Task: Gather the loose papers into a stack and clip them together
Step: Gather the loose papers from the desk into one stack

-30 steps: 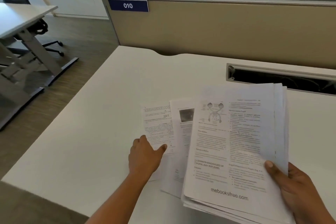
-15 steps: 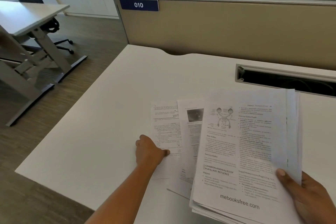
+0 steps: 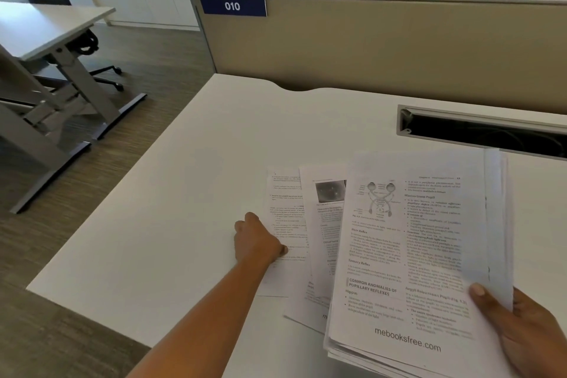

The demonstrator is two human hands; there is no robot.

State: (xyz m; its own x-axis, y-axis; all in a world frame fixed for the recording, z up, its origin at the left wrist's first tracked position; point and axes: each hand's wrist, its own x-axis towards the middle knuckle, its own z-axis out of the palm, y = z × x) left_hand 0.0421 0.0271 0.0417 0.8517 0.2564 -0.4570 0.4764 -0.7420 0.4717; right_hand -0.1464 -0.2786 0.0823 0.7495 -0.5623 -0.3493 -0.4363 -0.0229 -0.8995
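A thick stack of printed papers (image 3: pixel 411 255) is held above the white desk (image 3: pixel 190 193) by my right hand (image 3: pixel 527 334), thumb on top at its lower right corner. Two loose sheets lie flat on the desk to its left: a text sheet (image 3: pixel 285 209) and a sheet with a dark photo (image 3: pixel 325 224), which is partly hidden under the stack. My left hand (image 3: pixel 257 242) sits on the left edge of the text sheet with fingers curled, thumb pressing on the paper. No clip is visible.
A beige partition (image 3: pixel 383 46) labelled 010 stands behind the desk. A dark cable slot (image 3: pixel 478 132) opens at the back right. The desk's left edge drops to wooden floor, with another desk (image 3: pixel 46 27) and a chair base at far left. Grey lockers line the back wall.
My left hand has closed its fingers onto the text sheet's edge, thumb drawn in. The right hand's stack has shifted slightly right and tilted more upright.
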